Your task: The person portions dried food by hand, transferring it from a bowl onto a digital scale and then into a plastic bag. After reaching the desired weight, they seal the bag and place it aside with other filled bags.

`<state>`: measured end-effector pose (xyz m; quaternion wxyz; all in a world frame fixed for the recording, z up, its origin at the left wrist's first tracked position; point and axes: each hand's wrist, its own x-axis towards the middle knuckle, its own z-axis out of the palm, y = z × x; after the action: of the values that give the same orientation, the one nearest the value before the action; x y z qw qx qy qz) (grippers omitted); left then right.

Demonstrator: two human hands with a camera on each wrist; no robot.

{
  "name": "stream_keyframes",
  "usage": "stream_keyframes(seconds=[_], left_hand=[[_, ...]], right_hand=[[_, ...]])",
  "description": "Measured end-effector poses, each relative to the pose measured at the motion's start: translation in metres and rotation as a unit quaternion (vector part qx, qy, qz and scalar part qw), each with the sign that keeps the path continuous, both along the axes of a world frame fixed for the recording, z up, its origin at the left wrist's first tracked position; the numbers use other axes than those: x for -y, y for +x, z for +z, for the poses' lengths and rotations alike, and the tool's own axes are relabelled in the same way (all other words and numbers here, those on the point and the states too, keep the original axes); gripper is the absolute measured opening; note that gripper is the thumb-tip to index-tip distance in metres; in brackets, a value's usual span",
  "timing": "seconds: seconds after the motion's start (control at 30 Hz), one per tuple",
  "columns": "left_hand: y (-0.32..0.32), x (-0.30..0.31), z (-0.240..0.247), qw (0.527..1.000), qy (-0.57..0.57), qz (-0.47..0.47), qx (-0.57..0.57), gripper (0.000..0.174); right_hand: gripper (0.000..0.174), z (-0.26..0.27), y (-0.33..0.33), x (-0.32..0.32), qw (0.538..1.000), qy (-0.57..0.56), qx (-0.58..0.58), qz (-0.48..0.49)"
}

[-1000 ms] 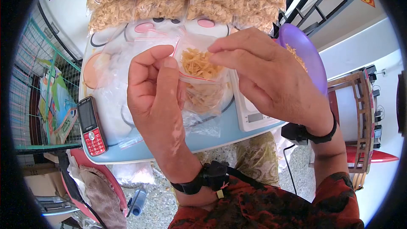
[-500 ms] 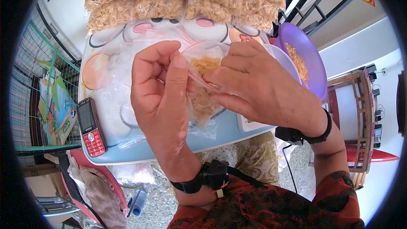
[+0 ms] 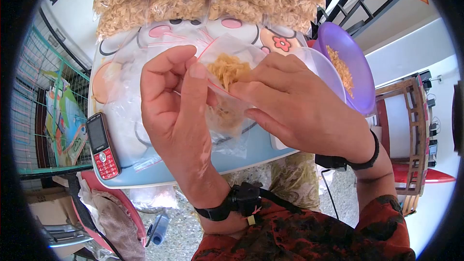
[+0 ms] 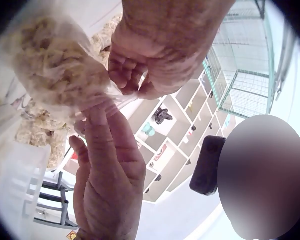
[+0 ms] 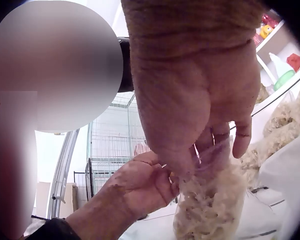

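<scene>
A clear zip bag with a red-lined mouth (image 3: 227, 67) holds pale yellow dried flakes and hangs between both hands. The left hand (image 3: 181, 111) pinches the bag's left edge between thumb and curled fingers. At the bag's right side, the right hand (image 3: 302, 104) grips the rim, its fingertips partly hidden by the bag and the hand itself. In the left wrist view, the bag's flakes (image 4: 55, 65) bulge beside the two hands. The right wrist view has the filled bag (image 5: 207, 207) hanging below the right hand (image 5: 200, 100).
Several filled bags (image 3: 181, 7) line the table's far side. A purple basin (image 3: 360, 63) with flakes and a white bowl (image 3: 321, 70) stand at right. Empty plastic bags (image 3: 130, 84) lie left, near a red phone (image 3: 102, 145).
The right hand has come down from above the bag and grips its right edge. The bag's mouth narrowed, then widened again. Both hands have shifted slightly left since half a second ago.
</scene>
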<state>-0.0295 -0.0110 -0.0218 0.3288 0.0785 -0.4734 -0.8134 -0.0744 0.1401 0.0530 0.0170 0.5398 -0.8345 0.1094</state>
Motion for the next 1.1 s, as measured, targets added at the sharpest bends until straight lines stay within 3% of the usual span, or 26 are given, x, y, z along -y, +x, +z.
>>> stream_keyframes(seconds=[0.3,0.43,0.57,0.73,1.0,1.1], left_hand=[[0.000,0.000,0.000,1.000,0.001,-0.012,-0.016,0.016],[0.000,0.001,0.002,1.000,-0.007,0.002,-0.003,0.016],[-0.002,0.000,-0.003,0.999,-0.007,-0.023,-0.031,0.015],[0.000,-0.003,0.002,1.000,0.000,-0.022,-0.004,0.015],[0.006,-0.007,0.007,1.000,-0.009,0.021,-0.002,0.015],[0.012,-0.007,0.010,0.999,-0.031,0.038,0.003,0.015]], right_hand=[[0.036,0.001,-0.001,0.006,0.998,-0.030,0.044,-0.011],[0.036,0.003,0.006,0.009,0.989,-0.066,0.092,-0.094],[0.036,-0.013,0.000,0.009,0.999,-0.003,0.046,0.011],[0.040,-0.017,0.002,0.010,0.999,-0.019,0.026,0.022],[0.031,0.008,0.027,-0.030,0.986,-0.163,-0.025,0.004],[0.030,0.012,0.053,-0.055,0.978,-0.207,0.006,-0.012]])
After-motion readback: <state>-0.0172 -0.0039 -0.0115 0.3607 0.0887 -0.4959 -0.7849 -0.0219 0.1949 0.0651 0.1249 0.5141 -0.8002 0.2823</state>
